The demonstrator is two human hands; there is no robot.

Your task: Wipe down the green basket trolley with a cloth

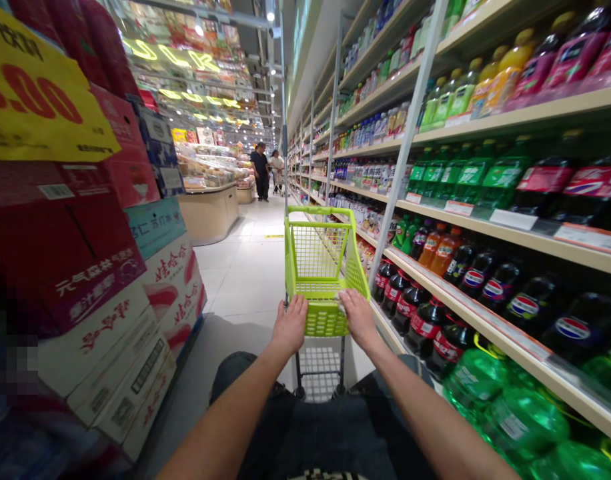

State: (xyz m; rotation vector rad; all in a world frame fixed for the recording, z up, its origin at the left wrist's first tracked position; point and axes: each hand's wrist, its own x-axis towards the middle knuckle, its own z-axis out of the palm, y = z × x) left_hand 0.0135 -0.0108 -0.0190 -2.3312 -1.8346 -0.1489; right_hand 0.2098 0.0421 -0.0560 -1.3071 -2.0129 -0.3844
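Observation:
A lime-green plastic basket on a shopping cart [327, 319] stands right before me, between my knees. No goods show inside its mesh walls. My left hand [291, 321] grips the near left corner of the basket, fingers over the rim. At the near right corner, my right hand [359, 320] is closed on the rim in the same way. Something small and white, too unclear to name, shows by the right fingertips. Below the basket, part of the cart's lower rack [319, 363] is visible.
Shelves of drink bottles [493, 167] line the right side, with large green bottles [525, 413] low down. Stacked drink cartons [110, 360] stand close on the left. Along the tiled aisle [235, 273] are a curved display counter [208, 213] and two people [260, 170].

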